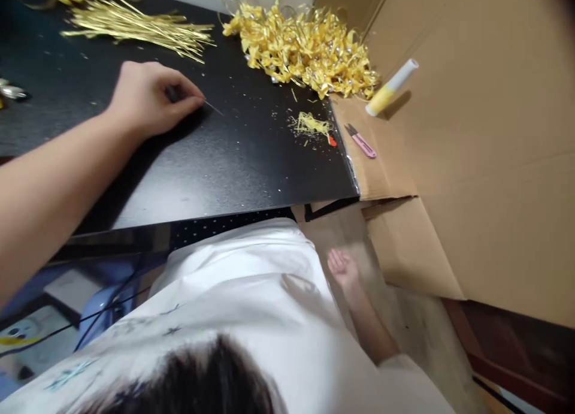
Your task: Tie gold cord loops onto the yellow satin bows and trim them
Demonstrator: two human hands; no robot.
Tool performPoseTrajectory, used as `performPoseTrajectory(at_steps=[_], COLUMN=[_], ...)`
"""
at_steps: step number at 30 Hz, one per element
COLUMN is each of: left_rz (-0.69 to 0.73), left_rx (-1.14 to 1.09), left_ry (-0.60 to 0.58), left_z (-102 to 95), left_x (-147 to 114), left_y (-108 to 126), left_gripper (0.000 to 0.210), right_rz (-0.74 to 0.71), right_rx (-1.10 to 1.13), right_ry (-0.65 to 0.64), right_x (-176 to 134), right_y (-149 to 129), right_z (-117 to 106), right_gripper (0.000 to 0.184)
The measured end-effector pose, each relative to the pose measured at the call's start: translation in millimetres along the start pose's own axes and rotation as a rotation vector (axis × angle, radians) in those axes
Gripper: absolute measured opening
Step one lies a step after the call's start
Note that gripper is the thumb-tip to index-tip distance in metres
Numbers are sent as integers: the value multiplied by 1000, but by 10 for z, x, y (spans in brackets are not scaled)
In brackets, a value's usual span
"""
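Note:
My left hand point(159, 96) is over the black table, thumb and forefinger pinched on a thin needle point(213, 108) that points right. Beyond it lies a bundle of gold wire stems point(144, 27). My right hand point(344, 269) hangs low beside my white clothing, below the table edge. Its fingers are curled closed, and whatever may be inside them is hidden. A pile of yellow ribbon flowers with shiny beads point(309, 45) sits at the back right. Nearer me are yellow thread scraps point(312, 124) with a small red piece point(332, 141).
Pink thread snips point(360, 142) rest on a cardboard flap point(371, 171) at the table's right edge. A white and yellow thread tube point(392, 87) stands by the tall cardboard wall point(485, 114). Silvery beads point(12, 90) lie far left. Below left is a blue bin point(96, 300) with cables.

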State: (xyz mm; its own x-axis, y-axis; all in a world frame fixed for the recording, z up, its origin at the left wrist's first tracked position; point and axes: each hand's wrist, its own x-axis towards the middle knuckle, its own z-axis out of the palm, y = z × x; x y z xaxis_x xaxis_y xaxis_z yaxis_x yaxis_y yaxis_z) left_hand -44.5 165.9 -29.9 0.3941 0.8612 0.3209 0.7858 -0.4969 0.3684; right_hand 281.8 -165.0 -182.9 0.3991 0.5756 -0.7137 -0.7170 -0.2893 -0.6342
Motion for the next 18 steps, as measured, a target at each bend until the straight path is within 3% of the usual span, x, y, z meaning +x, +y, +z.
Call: performPoseTrajectory(at_steps=[1, 4, 5, 6, 7, 9, 13, 15, 18], left_rz=[-19, -75, -88, -88, -83, -74, -5, 61, 140], left_rx=[-36, -150, -174, -194, -208, -226, -202, -224, -288], left_ry=[-11, 25, 65, 87, 105, 134, 139, 169, 178], left_z=[4, 59, 84, 108, 127, 149, 164, 180, 206], left_x=[4, 40, 55, 70, 81, 91, 57, 20, -57], left_y=[-4, -74, -105, -135, -159, -190, -205, -204, -165], left_gripper=[42, 38, 35, 31, 26, 18, 7, 8, 7], right_rz=[37, 275, 362, 397, 358, 113, -55, -256, -682], right_rx=[13, 30, -2, -37, -56, -99, -214, -293, -572], right_ry=[-48, -383, -441, -418, -322, 80, 274, 142, -259], right_x=[-47, -140, -124, -80, -17, 123, 173, -10, -457], right_y=[-21, 30, 57, 68, 56, -50, -458, -660, -893], right_z=[46, 276, 344, 386, 396, 319, 119, 220, 735], right_gripper=[27, 35, 36, 34, 29, 13, 19, 17, 14])
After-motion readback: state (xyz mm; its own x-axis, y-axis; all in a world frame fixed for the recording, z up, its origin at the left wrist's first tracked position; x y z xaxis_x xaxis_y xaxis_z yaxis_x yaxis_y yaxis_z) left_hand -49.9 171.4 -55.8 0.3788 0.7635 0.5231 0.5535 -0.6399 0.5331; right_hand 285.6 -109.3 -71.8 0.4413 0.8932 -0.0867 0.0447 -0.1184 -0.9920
